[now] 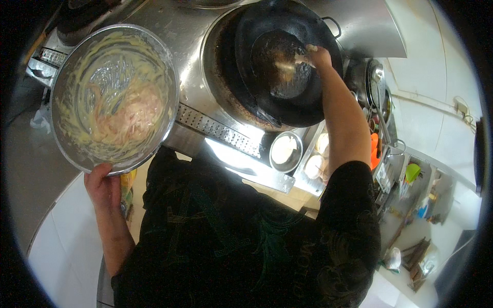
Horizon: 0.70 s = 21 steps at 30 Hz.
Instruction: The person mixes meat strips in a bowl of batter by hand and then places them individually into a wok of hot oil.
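My left hand [103, 183] grips the near rim of a large stainless-steel bowl [172, 73], tilted up on the left. Inside it, pale pink raw meat [133, 115] lies in a sticky yellowish batter [77, 88] that is smeared up the walls. My right hand [320, 57] reaches over a black iron wok [246, 50], low above its right side. A pale strip, seemingly battered meat [302, 59], hangs from its fingertips, which have batter on them. Dark, shiny oil [285, 90] sits in the wok's bottom.
The wok rests tilted in a round stove opening [227, 92] on a steel counter [169, 23]. A perforated drain strip [219, 129] runs along its front. Close by stand a small metal bowl with pale contents [285, 150], a pot [360, 79] and an orange-handled utensil [374, 150].
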Available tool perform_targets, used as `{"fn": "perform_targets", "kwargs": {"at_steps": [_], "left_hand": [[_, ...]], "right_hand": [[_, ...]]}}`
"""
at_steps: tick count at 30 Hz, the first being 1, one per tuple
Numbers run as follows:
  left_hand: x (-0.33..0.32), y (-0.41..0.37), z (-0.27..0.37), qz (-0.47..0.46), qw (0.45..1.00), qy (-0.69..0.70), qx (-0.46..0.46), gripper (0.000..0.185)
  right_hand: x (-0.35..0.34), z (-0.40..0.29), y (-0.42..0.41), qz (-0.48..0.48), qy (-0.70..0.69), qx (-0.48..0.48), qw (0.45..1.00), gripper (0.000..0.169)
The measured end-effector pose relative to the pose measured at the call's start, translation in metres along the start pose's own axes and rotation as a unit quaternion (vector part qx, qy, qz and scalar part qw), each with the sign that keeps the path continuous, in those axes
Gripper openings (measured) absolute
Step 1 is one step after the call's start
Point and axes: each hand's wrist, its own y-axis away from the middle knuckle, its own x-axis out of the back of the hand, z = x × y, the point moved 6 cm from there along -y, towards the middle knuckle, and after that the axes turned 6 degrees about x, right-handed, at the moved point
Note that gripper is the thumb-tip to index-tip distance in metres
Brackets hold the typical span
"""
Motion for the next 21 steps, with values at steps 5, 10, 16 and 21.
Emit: {"fn": "perform_targets", "kwargs": {"at_steps": [5,10,16,21], "left_hand": [[-0.007,-0.002,0.002,-0.016,1.000,0.001,0.006,0.056],[-0.004,-0.005,0.003,-0.025,1.000,0.001,0.007,0.053],[-0.009,-0.013,0.006,-0.025,1.000,0.007,0.014,0.047],[0.006,-0.023,0.006,-0.052,0.998,0.000,0.038,0.050]], "right_hand": [[0.013,0.024,0.014,-0.018,0.018,-0.008,1.000,0.035],[0.012,0.004,0.066,-0.152,-0.009,-0.016,0.988,0.032],[0.000,-0.019,0.103,-0.095,0.130,0.161,0.974,0.030],[-0.013,-0.086,0.122,-0.201,0.043,0.182,0.961,0.031]]}}
